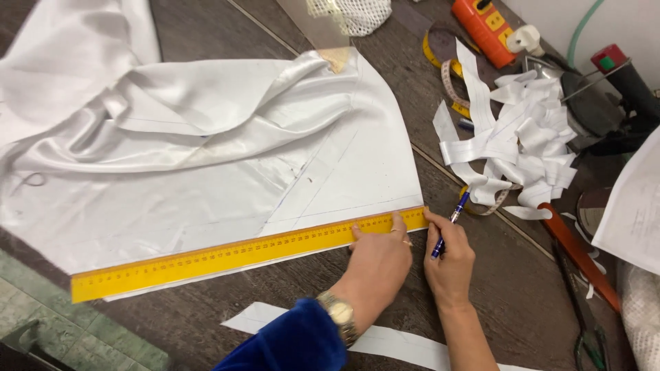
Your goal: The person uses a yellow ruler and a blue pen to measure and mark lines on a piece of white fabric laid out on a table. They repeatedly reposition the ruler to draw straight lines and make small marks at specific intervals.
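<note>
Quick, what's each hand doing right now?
Left hand: open, fingers pressing the yellow ruler flat on the white fabric.
Right hand: closed, holding a blue pen.

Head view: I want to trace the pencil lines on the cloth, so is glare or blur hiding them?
Head view: the flat white fabric is evenly lit, its drawn lines faint but legible; sheen brightens the rumpled folds at upper left; the yellow ruler is sharp; the left hand and right hand show no motion blur.

White fabric (172, 137) cut off top and left; paper sheet (636, 206) cut by right edge; ruler (227, 255) markings too small to read.
</note>
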